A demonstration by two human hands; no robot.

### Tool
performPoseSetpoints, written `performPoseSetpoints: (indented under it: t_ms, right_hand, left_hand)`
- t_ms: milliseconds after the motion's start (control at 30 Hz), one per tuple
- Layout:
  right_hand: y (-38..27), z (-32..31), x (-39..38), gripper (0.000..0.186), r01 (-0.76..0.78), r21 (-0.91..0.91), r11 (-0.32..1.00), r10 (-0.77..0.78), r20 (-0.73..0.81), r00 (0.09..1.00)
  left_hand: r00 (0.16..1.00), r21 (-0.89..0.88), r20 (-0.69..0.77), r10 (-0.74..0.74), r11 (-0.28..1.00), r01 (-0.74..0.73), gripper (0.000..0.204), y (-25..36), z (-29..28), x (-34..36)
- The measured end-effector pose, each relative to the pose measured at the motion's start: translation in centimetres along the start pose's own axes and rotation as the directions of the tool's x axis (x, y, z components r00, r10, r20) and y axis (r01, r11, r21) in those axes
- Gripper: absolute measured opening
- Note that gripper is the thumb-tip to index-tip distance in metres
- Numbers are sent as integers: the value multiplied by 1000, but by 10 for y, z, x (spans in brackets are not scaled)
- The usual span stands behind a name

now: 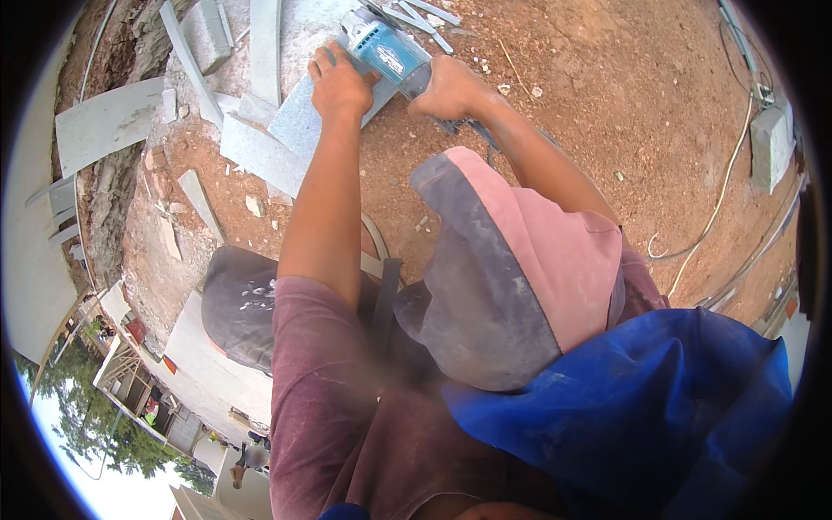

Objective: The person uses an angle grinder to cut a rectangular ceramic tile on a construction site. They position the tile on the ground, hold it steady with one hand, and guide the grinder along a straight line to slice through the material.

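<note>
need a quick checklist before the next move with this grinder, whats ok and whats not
1. Right fingers around the grinder: ok
2. Left fingers well away from the grinder's head: not ok, close beside it
3. Gloves on: not ok, both hands bare
4. Disc stopped: cannot tell
5. Area around the slab free of loose pieces: not ok, pale offcut nearby

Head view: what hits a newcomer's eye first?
The teal power tool at top centre, the right hand gripping its rear and the left hand close to its front, above a grey slab. Then the bright blue sheet at lower right and the pink-and-grey trouser knee near centre.
</note>
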State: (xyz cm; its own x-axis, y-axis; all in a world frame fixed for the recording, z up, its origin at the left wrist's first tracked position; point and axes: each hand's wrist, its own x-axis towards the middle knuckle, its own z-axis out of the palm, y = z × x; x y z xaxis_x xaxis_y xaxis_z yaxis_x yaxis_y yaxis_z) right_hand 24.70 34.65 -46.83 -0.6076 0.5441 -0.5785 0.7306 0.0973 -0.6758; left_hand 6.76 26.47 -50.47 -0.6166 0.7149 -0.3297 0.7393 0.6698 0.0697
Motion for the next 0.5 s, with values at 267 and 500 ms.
performPoseSetpoints:
  t_ms: [267,500]
  right_hand:
    - [-1,-1,1,40,24,-11,1000,-24,-4,1000]
    - [-3,1,9,43,-4,-21,1000,4,8,1000]
  left_hand:
    - [1000,3,10,-8,1000,8,100,2,-2,-1]
    - [1000,-5,13,-12,1000,12,100,2,-3,-2]
